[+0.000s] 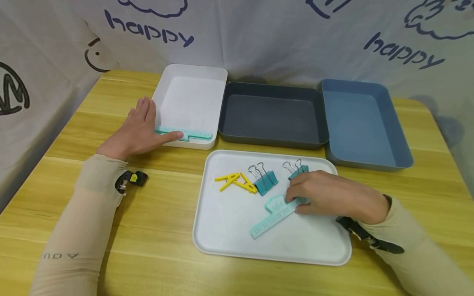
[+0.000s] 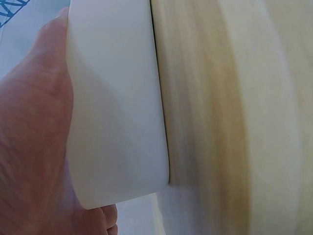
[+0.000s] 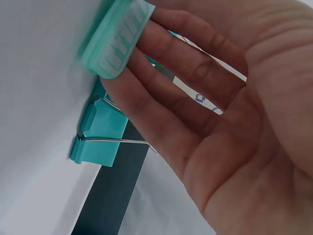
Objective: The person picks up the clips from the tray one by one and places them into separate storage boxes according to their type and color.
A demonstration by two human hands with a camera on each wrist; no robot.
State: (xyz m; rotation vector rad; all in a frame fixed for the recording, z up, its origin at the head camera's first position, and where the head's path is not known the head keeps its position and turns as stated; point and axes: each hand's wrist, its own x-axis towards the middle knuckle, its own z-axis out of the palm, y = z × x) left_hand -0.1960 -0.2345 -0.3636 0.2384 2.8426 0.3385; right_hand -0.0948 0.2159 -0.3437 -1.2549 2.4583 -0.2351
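Note:
My right hand [image 1: 329, 194] pinches one end of a mint-green ruler clip [image 1: 272, 222] on the white tray [image 1: 222, 234]. In the right wrist view, the fingers [image 3: 161, 107] meet the clip's rounded end [image 3: 120, 46]; the thumb is hidden there. My left hand [image 1: 137, 132] rests against the left side of the white box [image 1: 190, 72], fingers straight and thumb over its front rim. Another mint-green ruler clip [image 1: 201, 135] lies inside along that rim, partly behind the thumb. The left wrist view has the palm [image 2: 34, 117] beside the box's white wall [image 2: 115, 112].
Two teal binder clips, one at the tray's middle [image 1: 266, 183] and one partly behind my right hand [image 1: 298, 170], lie near yellow clothespins [image 1: 237, 182]. A dark grey box [image 1: 274, 142] and a blue box [image 1: 370, 164] stand behind the tray on the wooden table [image 1: 155, 230].

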